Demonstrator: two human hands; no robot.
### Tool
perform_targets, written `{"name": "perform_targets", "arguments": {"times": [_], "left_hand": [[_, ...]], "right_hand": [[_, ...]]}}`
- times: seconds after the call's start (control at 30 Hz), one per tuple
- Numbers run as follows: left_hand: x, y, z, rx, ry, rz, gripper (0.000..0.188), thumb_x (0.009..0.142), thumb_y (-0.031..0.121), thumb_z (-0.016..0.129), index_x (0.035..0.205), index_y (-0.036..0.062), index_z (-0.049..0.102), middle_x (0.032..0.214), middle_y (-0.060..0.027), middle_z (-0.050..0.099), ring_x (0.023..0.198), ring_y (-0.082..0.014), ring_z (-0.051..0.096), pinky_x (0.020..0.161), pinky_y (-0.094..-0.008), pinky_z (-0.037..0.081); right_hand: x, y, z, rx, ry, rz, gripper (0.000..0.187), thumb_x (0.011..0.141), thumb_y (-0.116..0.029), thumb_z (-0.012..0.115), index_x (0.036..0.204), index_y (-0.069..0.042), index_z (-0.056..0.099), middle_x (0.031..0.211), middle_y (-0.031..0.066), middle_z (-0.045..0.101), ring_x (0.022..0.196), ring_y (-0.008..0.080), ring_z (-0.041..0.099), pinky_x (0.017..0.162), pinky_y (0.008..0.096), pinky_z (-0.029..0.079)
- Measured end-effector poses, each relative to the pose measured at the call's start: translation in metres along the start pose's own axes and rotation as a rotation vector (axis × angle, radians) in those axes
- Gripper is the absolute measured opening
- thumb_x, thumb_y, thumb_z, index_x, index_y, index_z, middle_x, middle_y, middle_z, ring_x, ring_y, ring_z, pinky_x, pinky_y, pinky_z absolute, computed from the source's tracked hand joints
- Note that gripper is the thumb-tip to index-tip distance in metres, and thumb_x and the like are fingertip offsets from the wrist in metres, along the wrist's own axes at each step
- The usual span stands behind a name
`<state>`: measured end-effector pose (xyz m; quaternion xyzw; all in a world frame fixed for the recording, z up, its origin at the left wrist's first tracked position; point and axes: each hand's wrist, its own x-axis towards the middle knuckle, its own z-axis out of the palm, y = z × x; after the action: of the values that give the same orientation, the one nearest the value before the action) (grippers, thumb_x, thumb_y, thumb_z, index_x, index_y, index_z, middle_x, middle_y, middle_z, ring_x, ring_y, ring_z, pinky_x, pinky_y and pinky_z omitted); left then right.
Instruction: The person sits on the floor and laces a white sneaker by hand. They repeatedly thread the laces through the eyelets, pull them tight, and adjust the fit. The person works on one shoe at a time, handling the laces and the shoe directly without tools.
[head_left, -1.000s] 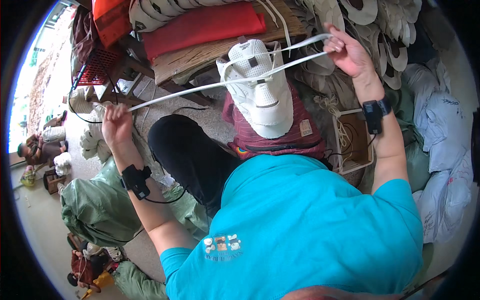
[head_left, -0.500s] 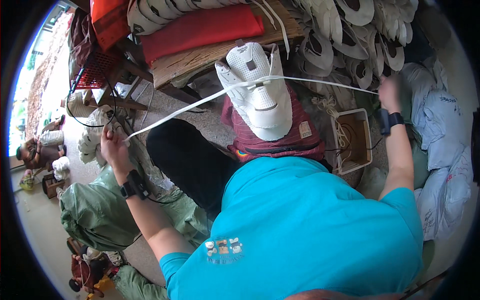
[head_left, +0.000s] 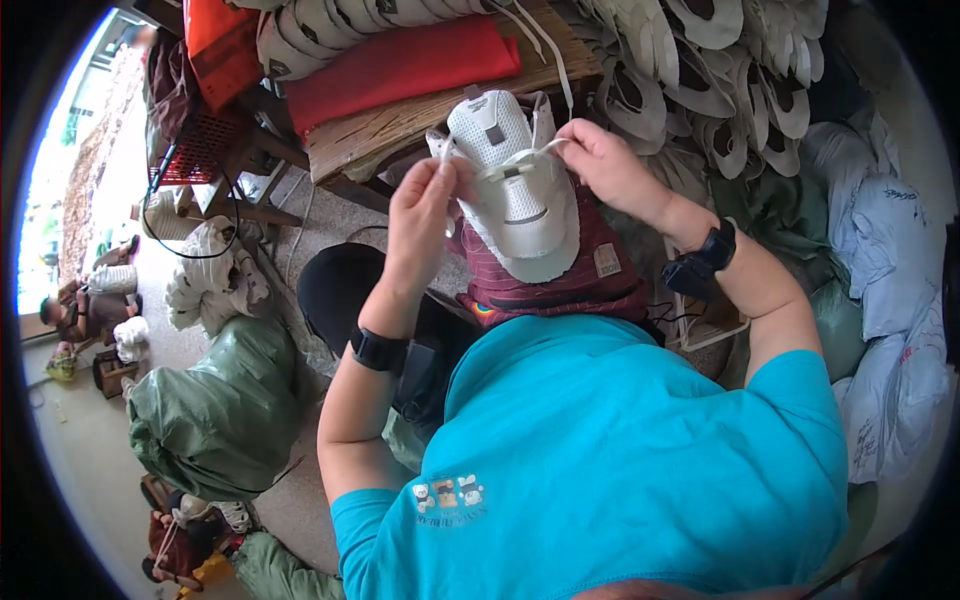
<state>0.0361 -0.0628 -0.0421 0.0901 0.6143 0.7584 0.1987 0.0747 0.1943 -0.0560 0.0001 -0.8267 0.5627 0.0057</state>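
Observation:
A white shoe upper (head_left: 525, 240) lies on the maroon striped cloth (head_left: 545, 295) over my lap, its toe toward me and its tongue pointing away. A white shoelace (head_left: 515, 160) crosses the upper near its lowest eyelets. At the upper's left edge, my left hand (head_left: 425, 205) pinches one length of the lace, finger and thumb together. On the other side my right hand (head_left: 600, 165) pinches the lace just right of the tongue. Both hands are close to the shoe, and the left one covers part of its side.
Ahead stands a wooden table (head_left: 390, 125) with a folded red cloth (head_left: 400, 85) and a row of white shoe uppers (head_left: 350, 30). More uppers (head_left: 700, 90) hang at the far right. Green sacks (head_left: 215, 410) lie left, pale sacks (head_left: 885, 270) right. Other people (head_left: 90, 305) sit far left.
Both hands have come in from wide apart, where they held the lace stretched out, to the two sides of the upper. The lace now lies slack and bent near the eyelets.

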Motion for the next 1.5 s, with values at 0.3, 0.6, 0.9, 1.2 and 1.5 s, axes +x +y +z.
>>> {"name": "perform_targets", "arguments": {"times": [0.3,0.6,0.9,1.2,1.5], "left_hand": [[-0.011,0.001,0.014,0.271,0.057,-0.043,0.032,0.104,0.029,0.051,0.102,0.0014,0.066,0.059,0.0076,0.045,0.049,-0.0016,0.037,0.047,-0.0186,0.029],[-0.008,-0.003,0.018,0.194,0.217,0.102,0.026,0.102,0.022,0.054,0.099,-0.0004,0.067,0.067,0.0069,0.05,0.059,-0.0005,0.041,0.052,-0.0184,0.033],[-0.012,-0.015,0.015,0.216,0.112,-0.054,0.026,0.1,0.023,0.058,0.093,0.0003,0.069,0.075,0.0035,0.06,0.062,-0.0024,0.046,0.056,-0.019,0.037],[0.0,-0.013,0.011,0.455,0.1,0.027,0.024,0.089,0.018,0.059,0.076,-0.0013,0.065,0.065,-0.0011,0.058,0.058,-0.0054,0.047,0.051,-0.0254,0.037],[0.016,0.01,0.008,0.526,-0.009,-0.166,0.024,0.086,0.019,0.059,0.076,-0.0017,0.064,0.06,-0.0021,0.053,0.056,-0.0097,0.049,0.053,-0.0313,0.043]], "right_hand": [[-0.007,-0.009,-0.01,-0.126,-0.107,-0.036,0.025,0.101,-0.023,0.051,0.096,0.0,0.059,0.076,0.001,0.058,0.076,0.0083,0.052,0.073,0.0267,0.045],[0.014,-0.011,-0.013,0.108,-0.317,0.116,0.03,0.094,-0.017,0.054,0.068,-0.003,0.059,0.07,-0.004,0.056,0.069,0.0051,0.048,0.065,0.0244,0.041],[0.019,-0.033,-0.004,-0.487,-0.114,-0.357,0.019,0.083,-0.016,0.058,0.071,-0.002,0.063,0.068,0.0118,0.058,0.063,0.0258,0.058,0.058,0.0361,0.043],[0.018,-0.062,-0.019,-0.954,-0.135,-0.572,0.02,0.081,-0.018,0.067,0.095,-0.004,0.061,0.096,0.0103,0.058,0.087,0.0288,0.061,0.079,0.0416,0.046],[0.044,-0.077,-0.032,-0.843,-0.466,-0.53,0.033,0.075,-0.011,0.074,0.098,-0.004,0.052,0.102,0.01,0.053,0.092,0.032,0.061,0.079,0.0438,0.049]]}}
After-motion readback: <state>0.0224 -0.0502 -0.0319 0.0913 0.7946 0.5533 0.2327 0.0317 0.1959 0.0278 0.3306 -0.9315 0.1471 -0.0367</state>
